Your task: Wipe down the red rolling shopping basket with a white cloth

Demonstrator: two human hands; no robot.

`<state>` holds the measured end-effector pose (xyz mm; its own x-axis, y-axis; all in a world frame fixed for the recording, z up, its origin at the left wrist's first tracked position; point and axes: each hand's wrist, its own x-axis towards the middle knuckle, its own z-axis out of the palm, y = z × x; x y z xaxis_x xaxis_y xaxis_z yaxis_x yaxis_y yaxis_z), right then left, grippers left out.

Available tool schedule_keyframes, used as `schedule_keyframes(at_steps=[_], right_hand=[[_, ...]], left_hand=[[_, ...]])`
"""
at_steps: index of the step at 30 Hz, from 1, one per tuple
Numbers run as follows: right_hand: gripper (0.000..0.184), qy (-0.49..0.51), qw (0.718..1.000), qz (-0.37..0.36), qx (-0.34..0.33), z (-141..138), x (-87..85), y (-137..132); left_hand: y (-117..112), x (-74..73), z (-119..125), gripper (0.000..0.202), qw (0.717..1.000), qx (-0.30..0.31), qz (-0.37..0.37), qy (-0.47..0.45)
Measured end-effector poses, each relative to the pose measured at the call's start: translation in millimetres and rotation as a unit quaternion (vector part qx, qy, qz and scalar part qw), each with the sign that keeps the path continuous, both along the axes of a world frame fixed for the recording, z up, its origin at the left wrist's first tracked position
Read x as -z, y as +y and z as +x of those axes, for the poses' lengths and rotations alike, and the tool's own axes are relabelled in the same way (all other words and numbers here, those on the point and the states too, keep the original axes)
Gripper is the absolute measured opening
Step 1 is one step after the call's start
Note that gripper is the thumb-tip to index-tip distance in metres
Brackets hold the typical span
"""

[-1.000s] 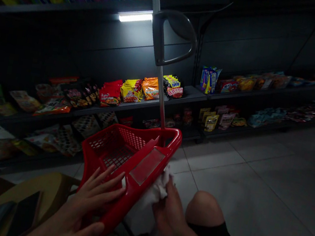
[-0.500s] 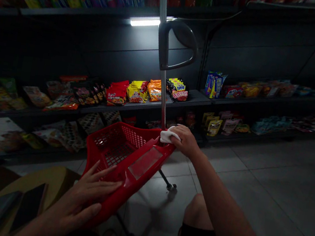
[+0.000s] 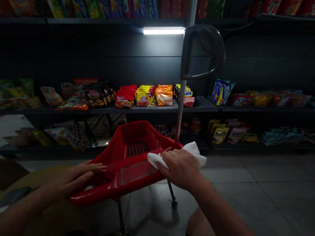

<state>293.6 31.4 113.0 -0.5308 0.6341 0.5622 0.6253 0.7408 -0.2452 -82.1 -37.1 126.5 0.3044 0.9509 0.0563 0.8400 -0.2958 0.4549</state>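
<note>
dark shop shelves (image 3: 159, 109) are holding rows of snack packets (image 3: 164, 95) ahead, while a red plastic shopping basket (image 3: 137, 172) is sitting low in front of the person, fixed to a thin metal pole (image 3: 179, 97). the right hand (image 3: 180, 169) is pressing a white cloth (image 3: 197, 150) against the basket's far rim, fingers closed over it, and the left hand (image 3: 71, 180) is resting on the near edge, fingers spread.

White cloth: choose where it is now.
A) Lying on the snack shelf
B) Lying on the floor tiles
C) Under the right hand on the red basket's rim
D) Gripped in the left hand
C. The right hand presses the white cloth against the rim of the red shopping basket.
</note>
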Motion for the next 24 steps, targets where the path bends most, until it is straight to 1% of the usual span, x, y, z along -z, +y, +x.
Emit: schedule_keyframes(at_steps=[2, 3, 5, 6, 7, 8, 9, 11, 14, 16, 17, 18, 20, 21, 22, 23, 24], right_hand=[[0.031, -0.01, 0.999, -0.015, -0.038, 1.2, -2.9, -2.0], [0.031, -0.009, 0.998, -0.024, -0.058, 2.0, -4.3, -2.1], [0.031, 0.011, 0.995, -0.045, -0.09, 4.8, -6.1, -0.4], [0.03, 0.025, 0.993, -0.058, -0.102, 7.7, -6.4, 1.8], [0.03, 0.04, 0.99, -0.073, -0.114, 11.9, -6.0, 4.9], [0.03, 0.052, 0.987, -0.088, -0.125, 18.0, -5.0, 8.8], [0.029, 0.063, 0.983, -0.104, -0.135, 25.8, -3.3, 13.3], [0.029, 0.099, 0.975, -0.132, -0.148, 45.4, 3.0, 22.6], [0.028, 0.222, 0.953, -0.151, -0.138, 75.6, 19.9, 32.0], [0.029, 0.321, 0.926, -0.159, -0.115, 89.5, 35.9, 34.7], [0.03, 0.373, 0.908, -0.166, -0.092, 94.0, 44.5, 36.1], [0.031, 0.421, 0.886, -0.182, -0.059, 96.9, 52.6, 38.0], [0.035, 0.501, 0.828, -0.251, 0.014, 98.8, 63.1, 44.8], [0.037, 0.529, 0.795, -0.293, 0.042, 97.8, 63.0, 49.7], [0.039, 0.551, 0.765, -0.33, 0.055, 95.5, 57.9, 55.2], [0.041, 0.571, 0.738, -0.355, 0.052, 91.7, 47.1, 61.2], [0.043, 0.595, 0.718, -0.359, 0.034, 86.5, 30.7, 67.3]], left_hand=[[9.8, -6.3, 6.9, 0.054, 0.997, -0.059, 0.02, 0.038], [14.3, -9.0, 17.5, 0.057, 0.994, -0.08, 0.046, 0.052], [22.4, -12.3, 50.1, 0.057, 0.992, -0.07, 0.09, 0.055], [26.2, -12.9, 69.6, 0.057, 0.993, -0.041, 0.104, 0.05], [29.8, -12.8, 89.0, 0.057, 0.993, -0.015, 0.108, 0.045], [33.4, -12.3, 106.7, 0.056, 0.993, -0.005, 0.106, 0.046], [37.0, -11.4, 121.6, 0.055, 0.993, -0.008, 0.102, 0.056], [44.2, -9.7, 141.3, 0.052, 0.992, -0.014, 0.098, 0.074], [53.3, -8.7, 150.1, 0.048, 0.991, -0.005, 0.102, 0.085], [57.0, -8.9, 150.0, 0.047, 0.991, 0.003, 0.107, 0.084], [58.0, -9.1, 149.8, 0.047, 0.991, 0.006, 0.108, 0.084], [58.4, -9.2, 149.6, 0.047, 0.991, 0.007, 0.109, 0.083], [58.1, -9.1, 149.8, 0.045, 0.991, 0.003, 0.107, 0.084], [57.6, -9.1, 150.1, 0.044, 0.991, -0.003, 0.105, 0.085], [57.1, -9.0, 150.4, 0.043, 0.991, -0.009, 0.103, 0.085], [56.6, -8.9, 150.6, 0.042, 0.991, -0.013, 0.102, 0.085], [56.2, -8.8, 150.9, 0.042, 0.991, -0.015, 0.101, 0.085]])
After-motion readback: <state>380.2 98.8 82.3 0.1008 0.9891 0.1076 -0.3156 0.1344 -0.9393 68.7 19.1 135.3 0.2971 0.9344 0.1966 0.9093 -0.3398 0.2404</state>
